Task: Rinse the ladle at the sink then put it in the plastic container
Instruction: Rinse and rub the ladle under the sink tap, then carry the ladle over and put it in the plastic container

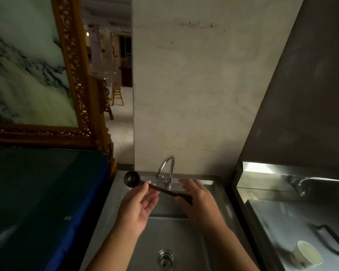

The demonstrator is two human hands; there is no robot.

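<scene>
A dark wooden ladle (pixel 157 188) lies level above the steel sink (pixel 186 241), its round bowl to the left and its handle end to the right. My left hand (pixel 137 210) pinches the handle just behind the bowl with thumb and fingertips. The far handle end rests against the palm of my right hand (pixel 199 204), whose fingers are spread. Behind the ladle stands the chrome tap (pixel 167 171); no water runs from it. The sink drain (pixel 165 258) lies below my forearms. No plastic container is in view.
A dark counter with a blue edge (pixel 47 202) lies left of the sink, with a carved wooden-framed screen (pixel 72 75) behind it. On the right is a steel unit (pixel 294 222) with a black handle (pixel 331 241) and a pale paper cup (pixel 308 252). A wall (pixel 194 85) rises behind the tap.
</scene>
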